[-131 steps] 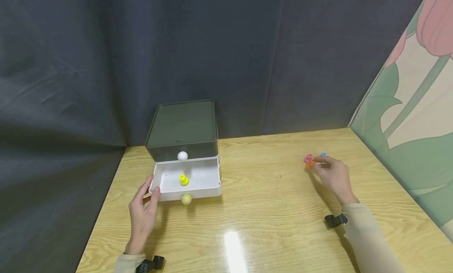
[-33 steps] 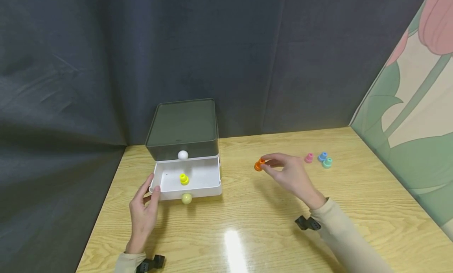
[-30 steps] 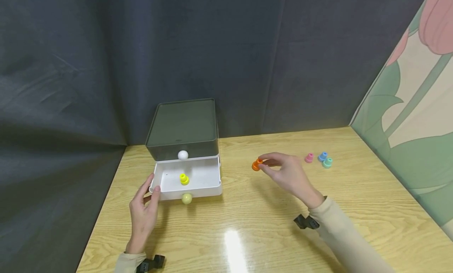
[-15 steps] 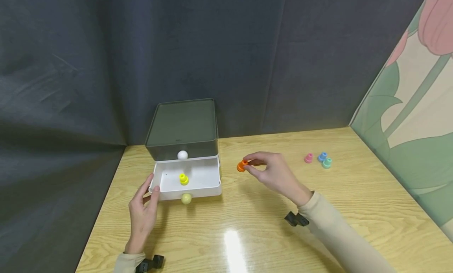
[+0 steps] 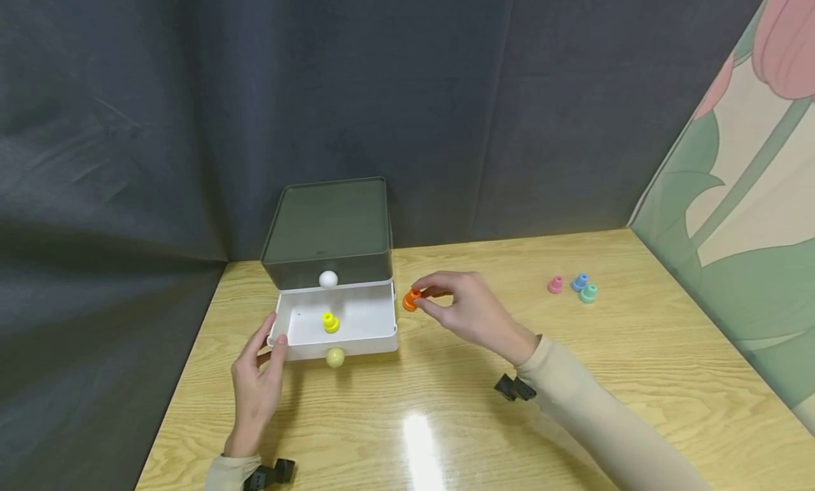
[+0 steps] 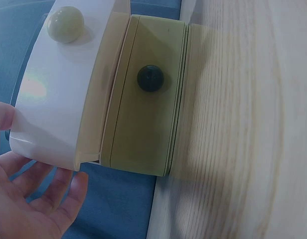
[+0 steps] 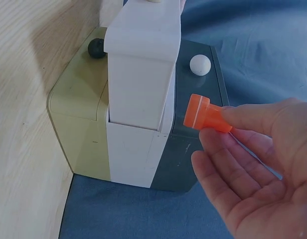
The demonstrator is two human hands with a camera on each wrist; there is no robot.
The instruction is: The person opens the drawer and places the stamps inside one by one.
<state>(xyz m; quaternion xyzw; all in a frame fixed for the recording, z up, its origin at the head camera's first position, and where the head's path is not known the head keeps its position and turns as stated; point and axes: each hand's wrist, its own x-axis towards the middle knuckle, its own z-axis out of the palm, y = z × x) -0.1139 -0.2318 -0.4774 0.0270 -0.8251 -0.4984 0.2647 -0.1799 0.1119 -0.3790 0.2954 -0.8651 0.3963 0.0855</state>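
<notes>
A small drawer unit has its white middle drawer (image 5: pixel 371 347) pulled out. Inside it stands a yellow stepped peg (image 5: pixel 330 324). My left hand (image 5: pixel 257 385) grips the drawer's left front corner, thumb at the front edge and fingers along the side, as the left wrist view also shows. Just right of the drawer, my right hand (image 5: pixel 474 310) pinches an orange stepped peg (image 7: pixel 209 115) between thumb and fingertips. In the right wrist view the peg overlaps the dark green top drawer (image 7: pixel 193 94), which is closed. The olive bottom drawer (image 6: pixel 143 114) is closed too.
Farther right on the wooden table (image 5: pixel 484 420) stand a pink peg (image 5: pixel 556 284), a blue peg (image 5: pixel 579 282) and a mint green peg (image 5: pixel 588 293), close together. A dark curtain (image 5: pixel 433 109) hangs behind the table, and a flower-patterned panel (image 5: pixel 751 250) borders the right side.
My right hand has picked up the orange peg from the group at the right and carried it left, close to the drawer. The left hand keeps its hold on the drawer.
</notes>
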